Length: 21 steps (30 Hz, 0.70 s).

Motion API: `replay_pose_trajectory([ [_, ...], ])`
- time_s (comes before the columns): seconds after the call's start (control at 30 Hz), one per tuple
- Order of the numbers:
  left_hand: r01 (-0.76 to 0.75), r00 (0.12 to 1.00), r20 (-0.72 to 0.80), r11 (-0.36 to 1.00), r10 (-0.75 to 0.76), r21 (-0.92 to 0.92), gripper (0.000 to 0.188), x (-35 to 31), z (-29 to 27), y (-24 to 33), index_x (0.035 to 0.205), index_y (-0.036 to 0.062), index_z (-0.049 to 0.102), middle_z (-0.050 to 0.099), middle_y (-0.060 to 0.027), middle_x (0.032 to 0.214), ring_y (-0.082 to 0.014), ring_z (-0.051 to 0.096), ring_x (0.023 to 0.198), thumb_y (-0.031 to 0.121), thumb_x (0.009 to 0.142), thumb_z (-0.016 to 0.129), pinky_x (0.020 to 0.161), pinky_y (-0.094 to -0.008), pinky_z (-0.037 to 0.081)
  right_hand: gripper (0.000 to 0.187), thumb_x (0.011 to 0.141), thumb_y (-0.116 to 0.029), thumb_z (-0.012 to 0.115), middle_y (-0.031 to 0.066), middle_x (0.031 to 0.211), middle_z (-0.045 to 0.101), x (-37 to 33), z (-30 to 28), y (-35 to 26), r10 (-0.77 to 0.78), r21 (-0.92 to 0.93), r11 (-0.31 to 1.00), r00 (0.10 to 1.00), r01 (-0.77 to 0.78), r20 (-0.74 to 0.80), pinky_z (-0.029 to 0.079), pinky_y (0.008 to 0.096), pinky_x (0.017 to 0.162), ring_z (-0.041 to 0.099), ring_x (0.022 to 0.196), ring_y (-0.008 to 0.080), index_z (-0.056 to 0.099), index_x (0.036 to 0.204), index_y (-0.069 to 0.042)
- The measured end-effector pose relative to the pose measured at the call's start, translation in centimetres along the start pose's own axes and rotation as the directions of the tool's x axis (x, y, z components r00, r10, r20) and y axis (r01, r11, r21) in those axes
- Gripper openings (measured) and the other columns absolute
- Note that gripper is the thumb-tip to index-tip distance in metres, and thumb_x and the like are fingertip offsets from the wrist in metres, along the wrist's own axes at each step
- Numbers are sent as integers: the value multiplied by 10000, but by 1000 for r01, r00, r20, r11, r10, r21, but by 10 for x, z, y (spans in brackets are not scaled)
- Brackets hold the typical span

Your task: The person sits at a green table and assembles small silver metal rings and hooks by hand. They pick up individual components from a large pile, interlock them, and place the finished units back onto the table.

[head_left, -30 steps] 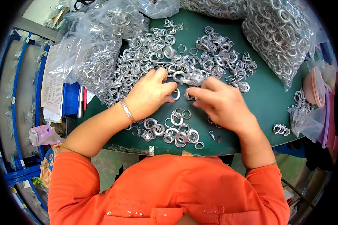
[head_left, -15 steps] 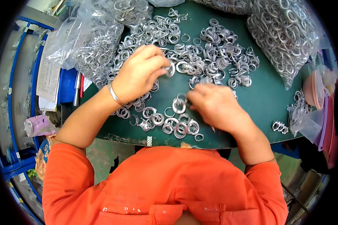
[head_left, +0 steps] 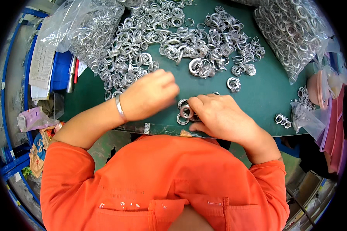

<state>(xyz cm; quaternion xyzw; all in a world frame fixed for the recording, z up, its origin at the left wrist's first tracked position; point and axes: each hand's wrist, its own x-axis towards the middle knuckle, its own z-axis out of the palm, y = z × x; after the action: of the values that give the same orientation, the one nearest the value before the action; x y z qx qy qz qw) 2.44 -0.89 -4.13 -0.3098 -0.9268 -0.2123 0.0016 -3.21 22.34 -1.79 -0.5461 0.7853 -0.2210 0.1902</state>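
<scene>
Close to the table's near edge, my right hand (head_left: 221, 115) curls over a small cluster of silver-grey metal rings (head_left: 186, 111), thumb and fingers around them. Its palm hides some of the cluster. Just left of it hovers my left hand (head_left: 152, 95), wearing a silver bangle (head_left: 120, 108); its fingers bend inward, but their tips are smeared by motion, so anything in them does not show. A large heap of similar rings (head_left: 131, 50) spreads beyond the left hand. Another pile (head_left: 225, 38) lies farther right, with a small group of rings (head_left: 233, 84) nearer to me.
Clear plastic bags of rings stand at the far left (head_left: 92, 36) and far right (head_left: 293, 34) of the green table (head_left: 258, 107). On the right are a pink container (head_left: 317, 90) and a joined row of rings (head_left: 282, 120). A blue rack (head_left: 11, 92) stands left.
My left hand has moved nearer to me, away from the heap. Rings that lay spread along the near edge are now bunched by my right hand, which moved slightly nearer.
</scene>
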Motion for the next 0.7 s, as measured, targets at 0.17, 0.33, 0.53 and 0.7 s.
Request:
replay_pose_trajectory([
  [0.17,147,848,-497,982,-187,-119,143,18,-31,-7,866,11,600,584,-134,930,-273,590,879,-48,757,671,737,-319,483,232,771,-184,713,113,783,594,-2,-16,7,94,80,994,929,-70,-358,482,361,572,613,697,275,578,888,-35],
  [0.33,-70,973,-221,998,69,2,570,19,-25,19,1079,102,621,547,-106,1143,-311,516,1071,401,618,777,922,-451,382,351,726,-107,753,95,806,614,-8,-16,12,-170,-98,985,690,143,-703,473,333,539,585,637,249,617,1036,-15],
  [0.53,-7,965,-262,999,-7,-51,261,13,6,6,878,64,604,571,-119,984,-303,556,906,126,667,744,786,-401,433,267,774,-69,687,107,811,575,-13,-24,23,121,-22,986,810,-163,-574,497,367,590,610,711,283,616,1031,-65],
  [0.7,-120,931,-346,993,118,14,295,28,-20,19,917,82,626,572,-118,1135,-301,562,1036,131,655,753,865,-447,434,77,770,26,657,128,760,619,-12,-143,31,-386,-481,863,412,-156,-825,487,329,641,594,685,284,628,839,6],
])
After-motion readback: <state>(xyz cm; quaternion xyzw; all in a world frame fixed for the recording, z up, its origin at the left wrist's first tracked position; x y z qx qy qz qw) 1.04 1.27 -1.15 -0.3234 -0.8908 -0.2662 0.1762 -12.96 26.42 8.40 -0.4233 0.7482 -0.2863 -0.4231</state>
